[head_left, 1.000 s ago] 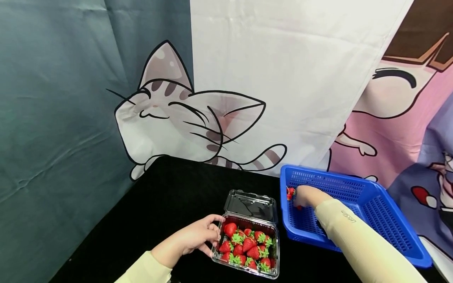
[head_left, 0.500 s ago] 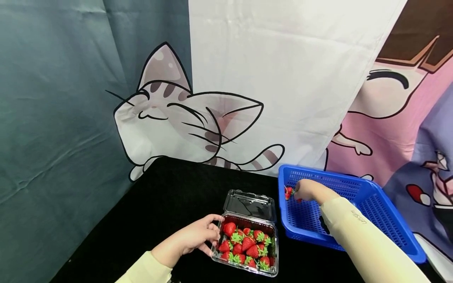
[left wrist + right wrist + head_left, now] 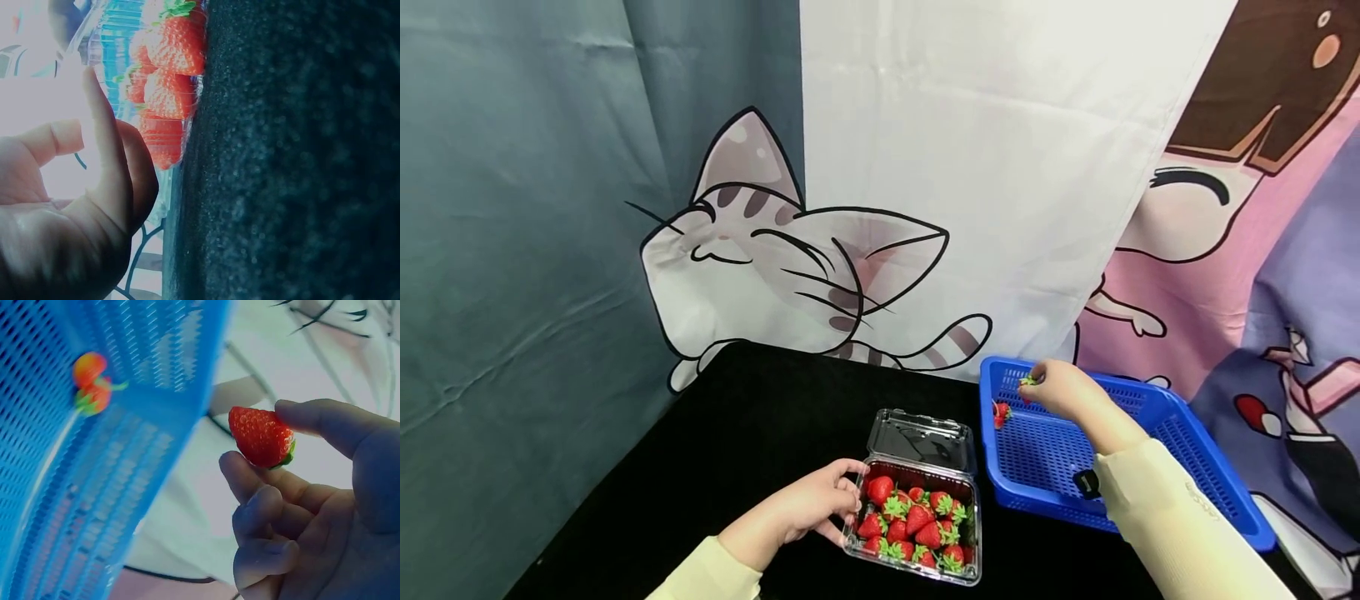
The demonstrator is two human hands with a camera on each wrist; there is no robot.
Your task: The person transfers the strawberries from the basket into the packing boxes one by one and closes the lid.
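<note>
My right hand [image 3: 1063, 390] pinches a single strawberry [image 3: 261, 437] between thumb and fingers, over the far left part of the blue basket [image 3: 1037, 492]. In the right wrist view the berry's green leaves face the palm. Two more strawberries [image 3: 92, 383] lie in the basket's corner. My left hand [image 3: 808, 506] holds the left side of a clear plastic clamshell box [image 3: 912, 573], thumb on the wall and a finger at the rim. Several strawberries [image 3: 917, 518] with green leaves fill the box. Its lid [image 3: 922, 442] lies folded back, away from me.
The box and basket stand side by side on a black cloth [image 3: 700, 467]. A small black object [image 3: 1086, 483] shows beside the right sleeve, over the basket. Behind the table hangs a curtain [image 3: 1022, 167] printed with cartoon figures.
My right hand has risen from the basket's floor with a strawberry, leaving the others behind. The left hand keeps its hold on the box. The head view has turned slightly right and up.
</note>
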